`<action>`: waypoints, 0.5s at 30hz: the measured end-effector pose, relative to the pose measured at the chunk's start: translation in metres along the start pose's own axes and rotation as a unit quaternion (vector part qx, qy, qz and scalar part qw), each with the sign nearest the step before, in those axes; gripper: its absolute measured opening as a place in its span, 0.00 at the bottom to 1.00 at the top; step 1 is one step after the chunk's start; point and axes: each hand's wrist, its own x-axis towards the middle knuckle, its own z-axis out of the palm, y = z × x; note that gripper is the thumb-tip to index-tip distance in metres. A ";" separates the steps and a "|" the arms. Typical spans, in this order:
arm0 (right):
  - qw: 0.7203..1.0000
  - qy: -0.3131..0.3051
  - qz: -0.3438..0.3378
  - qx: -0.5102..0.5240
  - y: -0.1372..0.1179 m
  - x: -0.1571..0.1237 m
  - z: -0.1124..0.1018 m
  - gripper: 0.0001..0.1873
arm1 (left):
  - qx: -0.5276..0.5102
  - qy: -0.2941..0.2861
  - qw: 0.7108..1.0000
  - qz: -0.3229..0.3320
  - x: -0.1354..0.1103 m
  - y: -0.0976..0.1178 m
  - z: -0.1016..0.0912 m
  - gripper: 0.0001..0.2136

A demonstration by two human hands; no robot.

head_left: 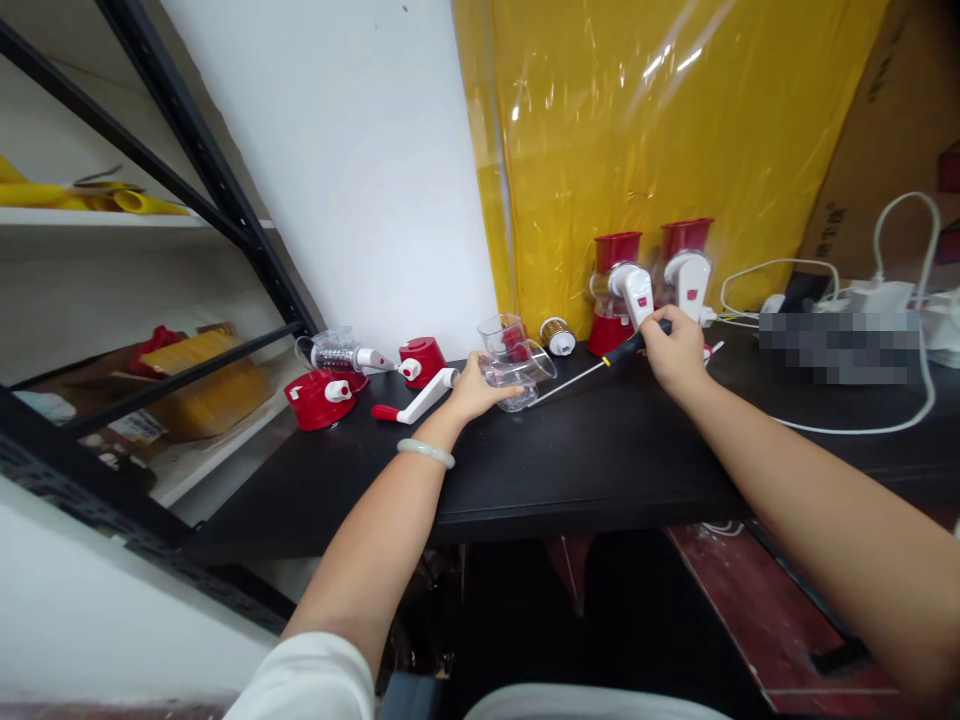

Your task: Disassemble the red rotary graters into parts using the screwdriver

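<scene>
My left hand (477, 390) is closed around a clear plastic grater body (517, 372) on the black table. In my right hand (670, 348) is a screwdriver (624, 350) with a black and yellow handle. Its shaft slants down to the left, and the tip meets or lies close to the lower part of the clear body. Left of my left hand lies a white crank handle (427, 397) with a red knob. Behind the screwdriver, a grating drum (556, 337) rests on its side. Near my right hand stand two assembled rotary graters (616, 285) with red hoppers.
Red grater parts (321, 402) and a clear piece with a metal drum (337, 355) sit at the table's left. White cables (862, 430) and plugs (874, 296) crowd the right. A black-framed shelf (225, 215) borders the left; yellow-wrapped material (660, 120) stands behind.
</scene>
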 end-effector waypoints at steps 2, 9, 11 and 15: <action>1.000 -0.002 -0.001 -0.003 -0.002 -0.001 0.000 0.05 | 0.003 -0.006 1.000 0.001 0.000 0.000 0.000 0.32; 1.000 -0.009 0.000 -0.009 -0.004 -0.002 0.000 0.05 | 0.004 -0.019 1.000 -0.002 0.000 0.000 0.001 0.33; 1.000 -0.009 -0.001 -0.009 -0.004 -0.002 0.000 0.05 | -0.002 -0.018 1.000 0.001 0.001 -0.001 0.002 0.33; 1.000 -0.005 -0.001 -0.010 -0.004 -0.002 0.000 0.05 | -0.010 -0.021 1.000 -0.006 0.003 -0.002 0.001 0.34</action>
